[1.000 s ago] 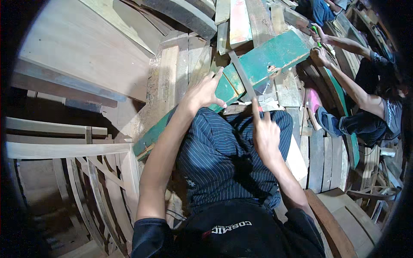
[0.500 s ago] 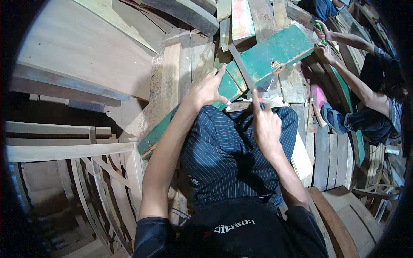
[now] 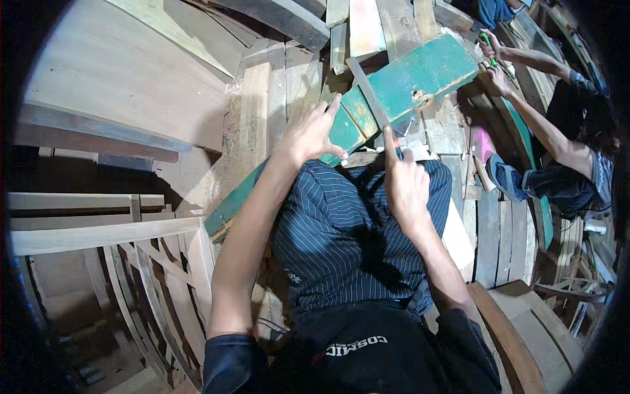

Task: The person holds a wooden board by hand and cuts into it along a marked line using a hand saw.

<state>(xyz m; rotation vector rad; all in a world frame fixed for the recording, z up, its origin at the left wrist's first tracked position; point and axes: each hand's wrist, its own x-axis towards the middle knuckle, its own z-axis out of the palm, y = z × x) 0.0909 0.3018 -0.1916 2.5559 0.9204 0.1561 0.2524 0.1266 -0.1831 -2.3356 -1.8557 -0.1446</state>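
A green-painted wooden plank (image 3: 426, 73), with chipped edges, runs slantwise from lower left to upper right in front of my knees. My left hand (image 3: 308, 133) rests on it, thumb and fingers spread across its width. In my right hand (image 3: 407, 187) is the handle of a handsaw, index finger stretched along it. The straight metal blade (image 3: 369, 92) of the handsaw lies across the plank, to the right of my left hand. Between that hand and the blade, a thin dark line (image 3: 354, 121) crosses the green face. The blade's teeth cannot be made out.
On the right a co-worker's hands (image 3: 495, 62) hold a green-handled tool. A wooden frame with slats (image 3: 111, 236) stands at lower left, beneath a large pale panel (image 3: 125, 79). Loose boards (image 3: 394, 26) are piled at the back. A curved brown board (image 3: 505, 335) lies at lower right.
The blade and my right hand have shifted slightly away from me across the plank. My left hand keeps its place on the wood. The whole view has drifted a little.
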